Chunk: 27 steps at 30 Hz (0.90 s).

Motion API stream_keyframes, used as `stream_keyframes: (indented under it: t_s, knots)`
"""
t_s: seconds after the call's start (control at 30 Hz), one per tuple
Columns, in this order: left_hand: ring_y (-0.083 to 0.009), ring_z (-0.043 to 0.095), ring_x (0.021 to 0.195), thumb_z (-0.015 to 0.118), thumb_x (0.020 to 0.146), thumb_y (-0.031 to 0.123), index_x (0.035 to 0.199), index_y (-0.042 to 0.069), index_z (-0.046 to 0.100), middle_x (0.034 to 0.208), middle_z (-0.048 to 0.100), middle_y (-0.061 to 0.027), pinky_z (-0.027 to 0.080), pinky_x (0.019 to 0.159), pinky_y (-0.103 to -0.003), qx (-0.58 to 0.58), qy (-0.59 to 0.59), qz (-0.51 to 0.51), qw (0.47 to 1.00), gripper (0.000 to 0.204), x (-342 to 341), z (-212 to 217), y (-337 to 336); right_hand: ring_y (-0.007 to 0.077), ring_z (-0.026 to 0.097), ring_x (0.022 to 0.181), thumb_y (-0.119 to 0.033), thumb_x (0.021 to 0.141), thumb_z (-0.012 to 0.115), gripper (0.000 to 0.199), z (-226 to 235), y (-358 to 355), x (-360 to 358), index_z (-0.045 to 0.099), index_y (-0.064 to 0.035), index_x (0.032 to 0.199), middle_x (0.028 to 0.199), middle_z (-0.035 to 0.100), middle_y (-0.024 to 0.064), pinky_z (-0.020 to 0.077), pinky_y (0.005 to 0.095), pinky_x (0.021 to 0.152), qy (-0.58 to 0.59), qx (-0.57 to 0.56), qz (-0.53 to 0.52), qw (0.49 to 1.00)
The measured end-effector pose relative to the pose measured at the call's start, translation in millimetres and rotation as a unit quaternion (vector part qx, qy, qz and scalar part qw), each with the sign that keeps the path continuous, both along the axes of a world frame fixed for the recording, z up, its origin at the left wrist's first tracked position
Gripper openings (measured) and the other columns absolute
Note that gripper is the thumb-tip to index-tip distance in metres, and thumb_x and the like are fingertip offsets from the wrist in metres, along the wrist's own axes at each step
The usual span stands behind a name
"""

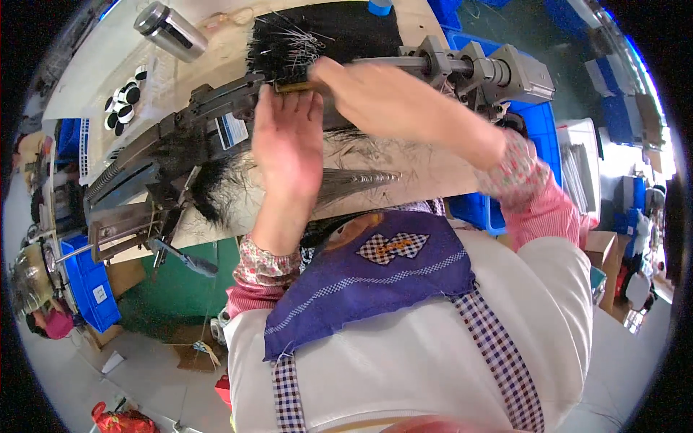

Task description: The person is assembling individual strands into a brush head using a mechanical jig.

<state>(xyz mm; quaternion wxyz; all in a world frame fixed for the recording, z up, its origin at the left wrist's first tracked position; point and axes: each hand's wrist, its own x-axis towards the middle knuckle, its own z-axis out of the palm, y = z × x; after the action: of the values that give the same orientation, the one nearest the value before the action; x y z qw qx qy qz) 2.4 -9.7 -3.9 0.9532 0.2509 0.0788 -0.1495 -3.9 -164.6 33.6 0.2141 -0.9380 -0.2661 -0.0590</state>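
Note:
My left hand (289,141) reaches up to a dark metal machine (209,105) lying across the bench. Its fingers lie stretched side by side against a narrow brass-coloured strip (292,87) on the machine, with the thumb apart. Slightly blurred, my right hand (372,97) comes in from the right over the machine. Its fingers are folded together and mostly hidden; anything between them cannot be made out. Just beyond both hands, a loose heap of thin metal wire pieces (299,42) lies on a black bristly mat (361,29).
A tapering bundle of dark bristles or wires (354,184) and loose strands lie on the wooden bench (426,169) nearer me. A steel flask (171,31) and several black-and-white round caps (123,105) are at the left. Blue crates (534,137) stand by the bench's right end.

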Motion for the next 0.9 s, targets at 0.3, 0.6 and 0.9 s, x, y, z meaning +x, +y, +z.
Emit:
stream_keyframes:
  t_s: [0.3,0.6,0.9]
  knots:
    - [-0.0279,0.051,0.116,0.055,0.094,0.025,0.104,0.003,0.056,0.104,0.061,-0.0117,0.037,0.104,-0.039,-0.297,-0.079,-0.155,0.939,0.024,5.0,-85.2,-36.4,0.0321,0.067,0.074,-0.01,0.083,0.051,0.027,-120.6,-14.4,-85.5,0.057,-0.0074,0.109,0.085,0.065,0.0169,0.0542,0.0461,0.062,0.127,-0.038,0.087,0.987]
    - [-0.041,0.053,0.115,0.048,0.094,0.028,0.137,-0.004,0.039,0.133,0.047,-0.0264,0.034,0.105,-0.047,0.267,-0.23,-0.042,0.935,0.054,-113.7,-43.0,88.4,0.0303,0.066,0.072,-0.019,0.081,0.06,0.017,-93.6,-7.4,-54.4,0.056,-0.0042,0.087,0.082,0.064,0.014,0.0524,0.0408,0.059,0.069,-0.12,0.027,0.99]
    - [-0.0352,0.044,0.127,0.061,0.08,0.016,0.147,0.011,0.028,0.139,0.044,-0.0212,0.026,0.104,-0.06,0.955,0.0,0.258,0.149,0.075,-137.5,-93.8,264.0,0.0367,0.06,0.081,-0.022,0.084,0.061,0.02,-100.6,-25.3,-31.9,0.058,-0.003,0.086,0.085,0.062,0.0135,0.0474,0.0436,0.069,0.149,0.08,-0.023,0.985]
